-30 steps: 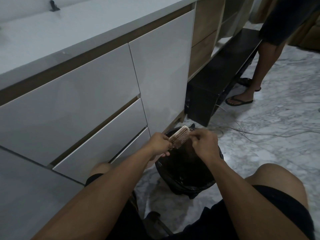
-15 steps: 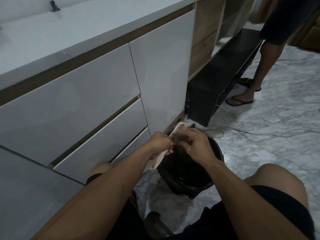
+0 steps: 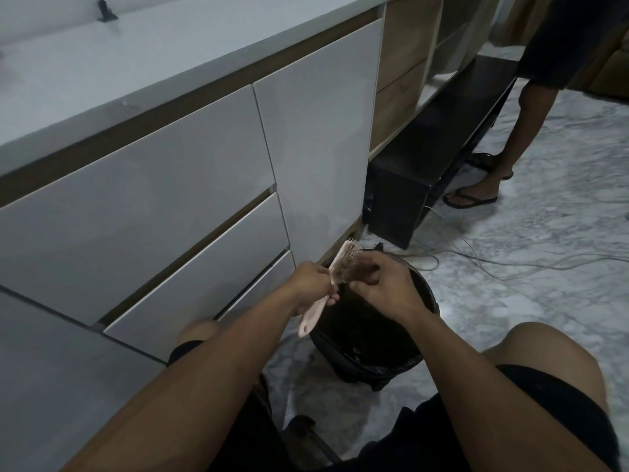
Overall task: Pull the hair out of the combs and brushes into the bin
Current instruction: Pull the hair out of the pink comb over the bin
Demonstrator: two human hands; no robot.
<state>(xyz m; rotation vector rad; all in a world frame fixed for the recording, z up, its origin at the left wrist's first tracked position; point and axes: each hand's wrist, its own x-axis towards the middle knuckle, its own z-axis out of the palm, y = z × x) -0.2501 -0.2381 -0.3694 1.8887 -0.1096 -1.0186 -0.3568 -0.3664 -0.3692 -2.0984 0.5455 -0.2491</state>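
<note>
A pink hairbrush (image 3: 343, 264) is held over a black bin (image 3: 381, 352) lined with a dark bag. My left hand (image 3: 311, 284) grips the brush at the neck, its handle pointing down and toward me, the bristle head tilted up and away. My right hand (image 3: 384, 287) is at the bristles, with thumb and fingers curled and pinching at hair caught in them. The hair itself is too fine to make out. My right hand hides part of the brush head.
White drawer fronts (image 3: 190, 212) of a cabinet stand close on the left. A low black bench (image 3: 435, 148) lies beyond the bin. Cables (image 3: 493, 264) trail across the marble floor. Another person's legs in sandals (image 3: 476, 195) stand at the back right. My knees flank the bin.
The brush has turned more upright and my right hand has shifted from its tip down onto the bristles. Both hands stay above the bin.
</note>
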